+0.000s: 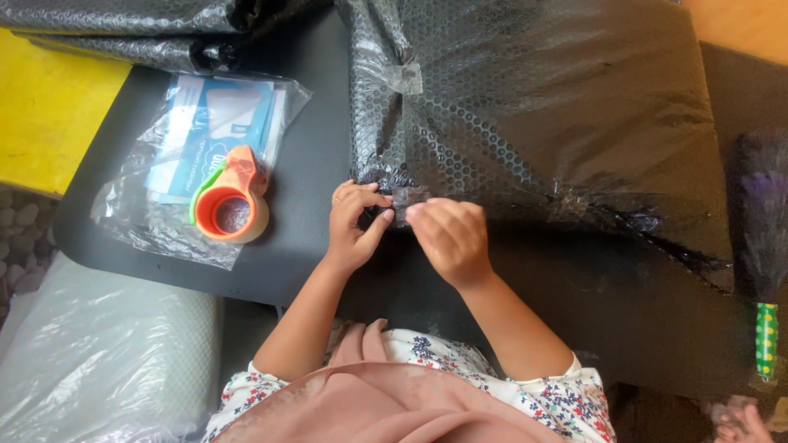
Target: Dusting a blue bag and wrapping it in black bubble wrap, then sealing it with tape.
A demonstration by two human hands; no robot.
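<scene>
Left hand [355,223]: fingers pinched on the gathered edge of the black bubble-wrapped parcel [542,123]
Right hand [450,238]: fingertips pressing a clear tape piece [408,199] onto that fold
Parcel place: right half of the dark mat [304,189], reaching its far edge
Handling: likely light, soft skin, slippery film; grip at folds or corners
Left edge: orange tape dispenser [232,205] on a plastic bag of papers [205,148]

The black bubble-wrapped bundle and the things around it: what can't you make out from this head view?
- Contents of the black bubble-wrapped bundle: hidden by its wrap.
- Right hand fingertips: its own back covers them.
- Left hand: whether it grips the clear tape piece is unclear.
- Feather duster: blurred.
</scene>
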